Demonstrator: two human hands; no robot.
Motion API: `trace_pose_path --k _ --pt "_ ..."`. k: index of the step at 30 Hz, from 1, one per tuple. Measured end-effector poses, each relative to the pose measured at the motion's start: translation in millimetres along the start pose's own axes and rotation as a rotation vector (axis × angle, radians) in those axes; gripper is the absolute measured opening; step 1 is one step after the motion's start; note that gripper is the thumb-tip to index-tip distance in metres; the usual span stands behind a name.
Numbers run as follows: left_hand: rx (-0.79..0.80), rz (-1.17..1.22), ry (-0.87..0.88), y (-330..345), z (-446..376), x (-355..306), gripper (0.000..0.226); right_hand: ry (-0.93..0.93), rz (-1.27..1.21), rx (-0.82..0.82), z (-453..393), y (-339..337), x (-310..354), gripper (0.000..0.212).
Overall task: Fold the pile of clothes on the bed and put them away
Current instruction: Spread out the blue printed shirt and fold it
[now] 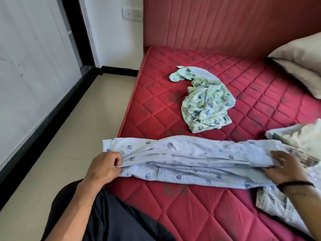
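A long garment (182, 162) lies stretched crosswise on the near part of the mattress (191, 214); the left hand (104, 168) is at its left end, the right hand (284, 169) at its right; behind it lies a crumpled garment (206, 103); a pillow (302, 61) sits far right, by the headboard (225, 23); the floor (78, 136) lies left of the bed.

Soft, creased printed cotton-like garment (187, 162) lies on a matt, diamond-quilted red fabric mattress (199, 211); floor (86, 119) smooth tile.
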State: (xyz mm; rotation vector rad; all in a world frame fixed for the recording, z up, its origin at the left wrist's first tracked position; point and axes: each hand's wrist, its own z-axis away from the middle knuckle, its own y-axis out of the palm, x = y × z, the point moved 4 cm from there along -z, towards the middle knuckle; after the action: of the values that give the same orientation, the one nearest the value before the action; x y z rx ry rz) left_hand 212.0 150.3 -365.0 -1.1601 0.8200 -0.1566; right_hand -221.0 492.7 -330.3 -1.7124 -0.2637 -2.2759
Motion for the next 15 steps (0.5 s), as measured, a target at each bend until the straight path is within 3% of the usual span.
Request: trace_pose_path --k 3,6,7,9,11,12,14,15 --pt "0.185 -0.100 -0.019 0 5 -10 0.020 -0.032 0.395 -0.005 15 -37 -2 0.069" --pt "0.419 -0.100 -0.055 -15 0 -16 0.031 -0.119 0.466 -0.071 3 -46 14 0.051" --pt "0.375 -0.098 -0.072 -23 -3 -22 0.033 -0.190 0.522 -0.095 -1 -45 22 0.044" --pt "0.053 -0.029 -0.020 -33 -13 -62 0.030 -0.290 0.659 -0.113 -12 -53 33 0.037" --pt "-0.301 0.104 0.212 -24 -17 -120 0.028 -0.302 0.732 -0.077 -15 -54 38 0.041" --pt "-0.386 0.115 0.328 -11 -16 -149 0.033 -0.292 0.769 -0.058 -13 -54 33 0.045" --pt "-0.374 -0.021 0.432 35 -23 -191 0.050 -0.324 0.845 -0.123 -13 -60 24 0.047" --pt "-0.320 -0.134 0.394 63 -26 -198 0.058 -0.345 0.888 -0.184 -13 -64 21 0.047"
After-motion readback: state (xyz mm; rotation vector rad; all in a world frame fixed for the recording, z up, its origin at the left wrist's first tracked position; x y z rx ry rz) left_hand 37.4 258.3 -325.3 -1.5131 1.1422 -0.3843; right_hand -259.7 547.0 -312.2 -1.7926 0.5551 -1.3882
